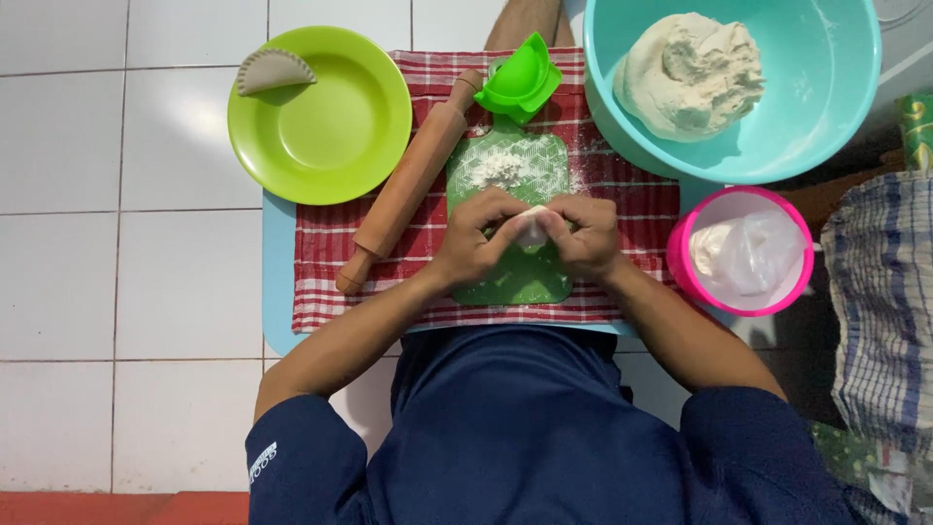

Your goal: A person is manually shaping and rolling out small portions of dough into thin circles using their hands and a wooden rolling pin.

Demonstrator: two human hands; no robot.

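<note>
- The left hand (473,236) and the right hand (583,233) meet over a green board (515,170); fingers of both curl around a small dough piece (532,228), pinching it between them.
- The dough piece sits just above the near half of the board, mostly hidden by the fingertips.
- Just beyond the hands, a little heap of flour (498,170) lies on the far half of the board.
- Under the board is a red checked cloth (330,262), spread on a light blue mat (279,282).
- Left of the left hand, a wooden rolling pin (408,185) lies aslant on the cloth, its far end near a green dumpling press (520,78) that sits at the board's far edge.
- Farther left and beyond, a green plate (340,146) overlaps the cloth's corner; a folded dumpling (275,71) rests at its far rim.
- Beyond the right hand, a teal bowl (826,117) holds a large dough lump (690,73).
- Right of the right hand, near the wrist, a pink tub (680,267) holds a clear plastic bag (748,253).
- Far right, a blue checked fabric (880,292) hangs at the frame's edge.
</note>
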